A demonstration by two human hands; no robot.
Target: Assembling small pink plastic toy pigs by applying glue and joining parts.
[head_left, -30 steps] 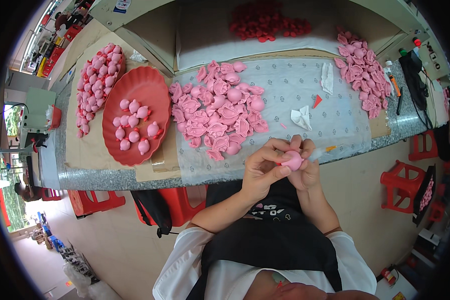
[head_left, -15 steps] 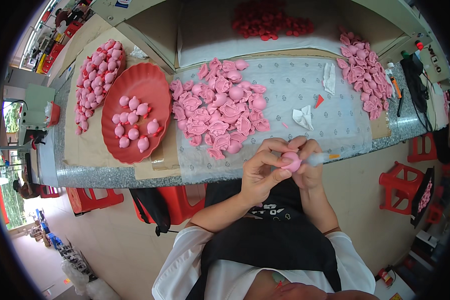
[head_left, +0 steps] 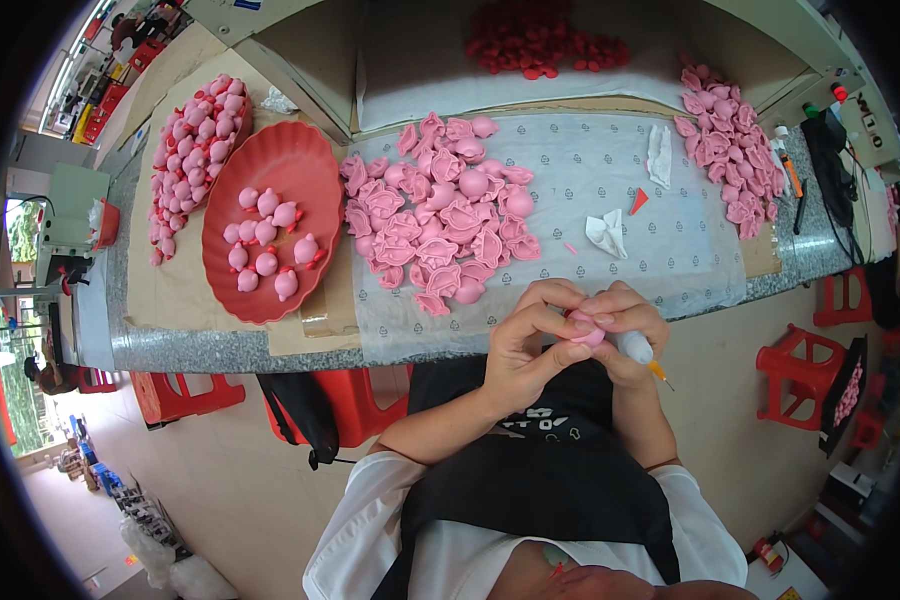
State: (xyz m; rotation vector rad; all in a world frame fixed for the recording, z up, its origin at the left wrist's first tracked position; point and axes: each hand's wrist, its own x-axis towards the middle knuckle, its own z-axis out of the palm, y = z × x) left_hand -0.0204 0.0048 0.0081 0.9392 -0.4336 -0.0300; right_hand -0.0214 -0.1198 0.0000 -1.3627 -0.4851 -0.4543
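In front of my apron, my left hand (head_left: 532,342) pinches a small pink rounded piece (head_left: 588,334) between thumb and fingers. My right hand (head_left: 626,322) presses its fingertips against that same piece. Tucked in the right hand is a small whitish squeeze bottle (head_left: 634,347) with an orange neck and a thin needle tip, pointing down to the right. The piece is partly covered by fingers. On the table beyond my left hand lies a pile of pink pieces (head_left: 440,215), some domed and some hollow with wavy edges.
Left of the pile, a red scalloped tray (head_left: 315,170) holds several pink round pieces with red parts; more such pieces (head_left: 195,150) are heaped behind it. Another pink heap (head_left: 730,150) lies right. Crumpled white paper (head_left: 606,234) and a red scrap (head_left: 639,201) sit between. Red pieces (head_left: 530,40) fill a shelf.
My right fingers have closed in over the pink piece. The bottle in that hand has swung from pointing right to pointing down and right.
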